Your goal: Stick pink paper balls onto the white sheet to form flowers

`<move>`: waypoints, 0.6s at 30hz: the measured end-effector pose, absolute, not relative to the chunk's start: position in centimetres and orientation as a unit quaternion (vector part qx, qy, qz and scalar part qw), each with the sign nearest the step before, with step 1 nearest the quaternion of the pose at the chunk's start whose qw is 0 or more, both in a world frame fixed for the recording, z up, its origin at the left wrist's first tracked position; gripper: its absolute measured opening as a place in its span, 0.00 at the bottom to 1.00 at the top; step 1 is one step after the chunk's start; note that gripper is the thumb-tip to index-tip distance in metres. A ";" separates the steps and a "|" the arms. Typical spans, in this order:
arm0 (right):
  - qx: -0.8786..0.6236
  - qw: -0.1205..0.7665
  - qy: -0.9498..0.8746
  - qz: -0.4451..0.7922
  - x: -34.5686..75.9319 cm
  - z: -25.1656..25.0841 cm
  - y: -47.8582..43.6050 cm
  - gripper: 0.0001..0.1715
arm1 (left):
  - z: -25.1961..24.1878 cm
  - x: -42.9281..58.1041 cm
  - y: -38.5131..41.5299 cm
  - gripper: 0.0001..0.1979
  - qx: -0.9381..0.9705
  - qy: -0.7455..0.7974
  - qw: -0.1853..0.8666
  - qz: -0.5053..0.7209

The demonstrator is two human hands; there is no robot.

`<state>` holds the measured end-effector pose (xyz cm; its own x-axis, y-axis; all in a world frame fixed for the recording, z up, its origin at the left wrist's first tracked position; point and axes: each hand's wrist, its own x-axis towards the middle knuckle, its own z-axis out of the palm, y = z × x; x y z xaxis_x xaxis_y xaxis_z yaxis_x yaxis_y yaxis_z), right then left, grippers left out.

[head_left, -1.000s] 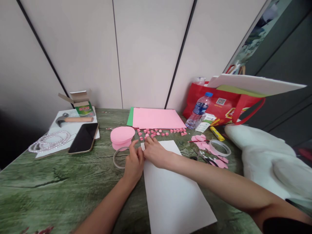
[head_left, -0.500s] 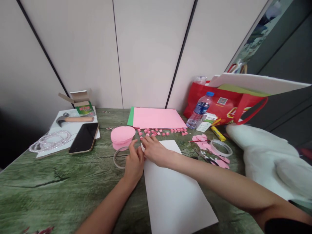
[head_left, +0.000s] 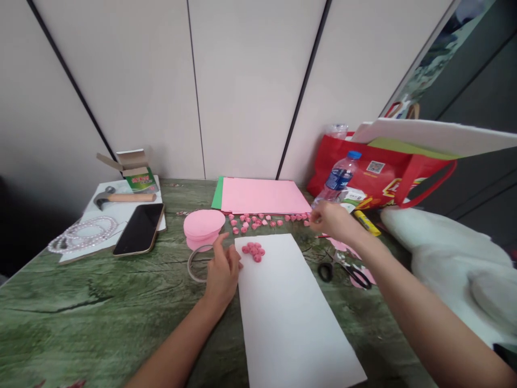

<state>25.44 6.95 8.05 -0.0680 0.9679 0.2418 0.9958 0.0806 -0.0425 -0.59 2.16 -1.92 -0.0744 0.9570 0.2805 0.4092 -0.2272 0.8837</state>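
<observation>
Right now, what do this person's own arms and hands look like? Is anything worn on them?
Both are bare: the left hand and right hand show no gloves, rings or watch, and both forearms are uncovered and unmarked. Only a sliver of dark sleeve shows at the right upper arm, by the picture's edge.

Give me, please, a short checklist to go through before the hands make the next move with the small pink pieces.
1. The left hand lies at the left edge of the white sheet, near its top corner: ok.
2. The cluster of pink pieces sits on the sheet, close together: ok.
3. The right hand is at the right end of the row of loose pink pieces: ok.
4. The right hand has a piece between its fingers: cannot tell.
5. The scissors lie off the sheet, to its right: ok.
</observation>
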 end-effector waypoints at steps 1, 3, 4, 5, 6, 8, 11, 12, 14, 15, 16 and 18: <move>-0.688 0.074 -0.719 -0.058 26.9 7.8 6.9 0.09 | -1.9 -0.6 2.2 0.18 0.617 0.552 0.285 0.483; -0.716 0.019 -0.696 -0.053 29.2 7.0 6.7 0.11 | -1.8 -0.6 2.3 0.18 0.615 0.553 0.286 0.484; -0.729 -0.009 -0.682 -0.056 29.9 6.7 6.8 0.11 | -1.8 -0.6 2.3 0.18 0.614 0.553 0.287 0.484; -0.736 -0.033 -0.673 -0.056 30.4 6.4 6.9 0.10 | -1.8 -0.6 2.3 0.18 0.611 0.554 0.289 0.485; -0.738 -0.051 -0.671 -0.054 30.6 6.3 7.0 0.11 | -1.8 -0.6 2.3 0.17 0.608 0.556 0.290 0.487; -0.727 -0.058 -0.683 -0.039 30.5 6.3 7.5 0.12 | -1.7 -0.5 2.3 0.17 0.605 0.558 0.291 0.488; -0.695 0.005 -0.718 -0.023 28.9 7.3 8.4 0.15 | -1.8 -0.5 2.2 0.17 0.608 0.558 0.286 0.487; -0.687 0.031 -0.726 -0.019 28.1 7.7 8.7 0.15 | -1.9 -0.6 2.1 0.17 0.613 0.556 0.281 0.486; -0.676 0.060 -0.734 -0.006 26.3 8.7 9.1 0.13 | -1.9 -0.6 1.9 0.17 0.634 0.546 0.258 0.483; -0.669 0.072 -0.740 0.008 25.5 9.2 9.2 0.14 | -1.9 -0.7 1.8 0.16 0.651 0.539 0.238 0.479; -0.656 0.084 -0.749 0.029 24.7 9.5 9.4 0.15 | -1.9 -0.8 1.7 0.16 0.669 0.532 0.213 0.474; -0.629 0.104 -0.767 0.067 23.5 10.0 9.9 0.16 | -1.8 -0.8 1.6 0.15 0.704 0.519 0.164 0.457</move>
<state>23.51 9.87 9.95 -0.1860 0.9796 0.0757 0.9518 0.1987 -0.2335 -0.83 1.61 -1.76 0.0449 0.8796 0.4735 0.5808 -0.4086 0.7040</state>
